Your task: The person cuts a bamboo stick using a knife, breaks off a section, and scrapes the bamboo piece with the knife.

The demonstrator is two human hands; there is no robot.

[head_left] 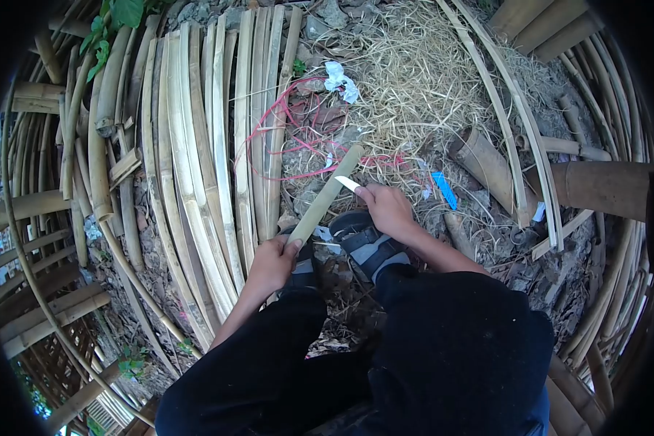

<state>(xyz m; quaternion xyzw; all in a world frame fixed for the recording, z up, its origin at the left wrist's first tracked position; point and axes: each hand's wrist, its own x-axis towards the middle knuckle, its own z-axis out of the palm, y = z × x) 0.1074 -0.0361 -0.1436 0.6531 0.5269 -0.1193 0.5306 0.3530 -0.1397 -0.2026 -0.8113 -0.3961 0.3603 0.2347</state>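
A flat, pale green-tan bamboo strip [320, 204] slants up and away from between my feet. My left hand [272, 261] is closed round its near end, thumb on top. In my right hand [386, 208] is a knife [347, 183] with a pale, bright blade; the fingers are wrapped round its handle, which they hide. The blade lies against or just over the strip's right edge, in its upper half; whether it cuts in I cannot tell. The strip's far end reaches the straw-littered ground near some pink twine [283, 109].
Long split bamboo slats [196, 160] lie side by side on the left. Bamboo shavings [421, 65] cover the ground ahead. A blue plastic piece [444, 190], crumpled white paper [341, 81] and a thick bamboo pole [490, 171] lie nearby. My sandalled foot [370, 251] is below the knife.
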